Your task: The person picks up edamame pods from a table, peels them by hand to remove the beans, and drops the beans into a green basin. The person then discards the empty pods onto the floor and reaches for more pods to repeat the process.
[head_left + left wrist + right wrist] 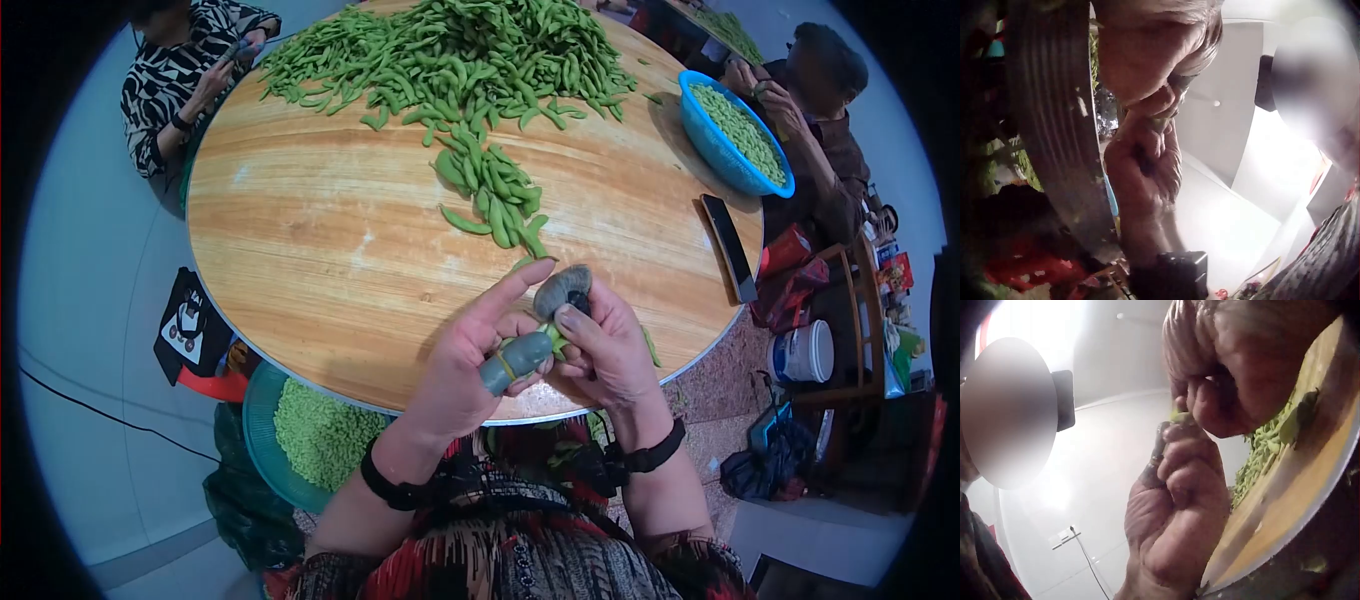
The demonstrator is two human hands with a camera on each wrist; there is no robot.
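Both hands meet above the table's near edge in the head view. The left hand (465,355), its thumb in a grey-green cover (522,358) with a yellow band, pinches a green pod (556,343) from the left; its index finger is stretched out. From the right, the right hand (612,345) holds the same pod between thumb and fingers, a grey cover (562,290) on one finger. In the right wrist view a bit of green (1180,417) shows between the fingertips. Loose pods (495,190) trail toward the hands from a big heap (470,60).
A blue basin (735,135) of shelled beans and a black phone (728,248) stand at the table's right. Below the left edge is a teal basket (262,430) of beans. Two people (190,80) sit across, one at each side. A white bucket (803,352) stands right.
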